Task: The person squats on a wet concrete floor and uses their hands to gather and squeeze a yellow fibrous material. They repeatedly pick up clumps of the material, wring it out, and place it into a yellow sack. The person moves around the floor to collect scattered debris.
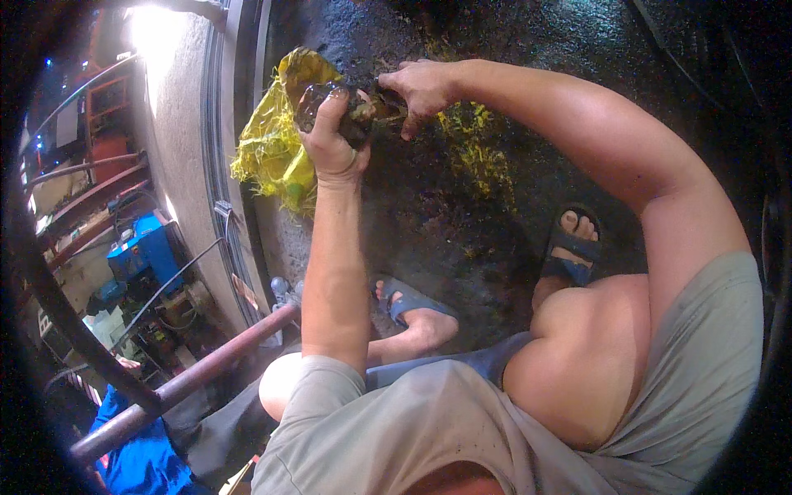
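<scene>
My left hand [328, 140] is closed round a dark, wet-looking, greasy lump [357, 125], its thumb lying on top. What kind of thing the lump is cannot be made out. Just to its right, my right hand [425, 89] has its fingers apart, with dark matter below the fingertips. Whether those fingertips touch it is unclear. A yellow woven plastic sack [276, 136] with frayed edges lies crumpled beside and behind my left hand.
Yellow shreds [478, 153] are stuck to the dark, grimy floor [445, 239]. My sandalled feet stand close by. On the left run a metal door track [235, 165] and a reddish pipe [190, 381]. Beyond them are a blue machine [148, 252] and blue cloth [144, 445].
</scene>
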Demonstrator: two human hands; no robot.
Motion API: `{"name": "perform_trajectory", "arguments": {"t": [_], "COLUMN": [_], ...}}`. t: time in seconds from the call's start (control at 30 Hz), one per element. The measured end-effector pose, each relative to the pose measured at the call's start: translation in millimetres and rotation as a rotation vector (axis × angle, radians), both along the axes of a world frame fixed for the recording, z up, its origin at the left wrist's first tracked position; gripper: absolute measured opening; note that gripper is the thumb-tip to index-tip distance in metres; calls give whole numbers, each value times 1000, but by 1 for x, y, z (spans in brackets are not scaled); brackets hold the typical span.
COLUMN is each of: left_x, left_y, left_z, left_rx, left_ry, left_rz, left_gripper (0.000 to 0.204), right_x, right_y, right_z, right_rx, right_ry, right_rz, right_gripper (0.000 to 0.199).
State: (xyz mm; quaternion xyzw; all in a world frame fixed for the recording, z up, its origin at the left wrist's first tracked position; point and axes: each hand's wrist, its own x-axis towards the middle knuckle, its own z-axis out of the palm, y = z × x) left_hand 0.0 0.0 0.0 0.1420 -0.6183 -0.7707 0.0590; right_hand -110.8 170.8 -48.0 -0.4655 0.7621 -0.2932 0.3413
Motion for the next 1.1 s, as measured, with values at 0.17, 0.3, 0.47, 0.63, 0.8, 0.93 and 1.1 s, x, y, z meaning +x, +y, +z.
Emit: {"name": "perform_trajectory", "arguments": {"t": [0.17,0.3,0.47,0.63,0.8,0.93,1.1], "left_x": [-1,-7,-5,-9,-7,-6,-10], "left_y": [13,-1,-3,-3,2,-2,-6], "left_z": [11,7,15,22,35,43,40], "left_rx": [-69,80,32,-103,-113,-238,-296], "left_ry": [-17,-34,-101,-77,-104,-107,-124], "left_rz": [104,65,47,-17,-50,-158,-169], "left_gripper": [32,20,19,20,21,25,27], "right_x": [-1,-8,-17,-26,-27,-26,-23], "right_y": [3,3,0,-3,-3,-3,-7], "right_z": [-11,-12,-5,-15,-12,-8,-15], "right_rx": [-102,-173,-275,-288,-238,-224,-296], "right_ry": [132,66,-196,-258,-280,-254,-258], "right_rz": [-84,8,79,19,0,12,39], "right_gripper": [93,92,79,70,69,71,72]}}
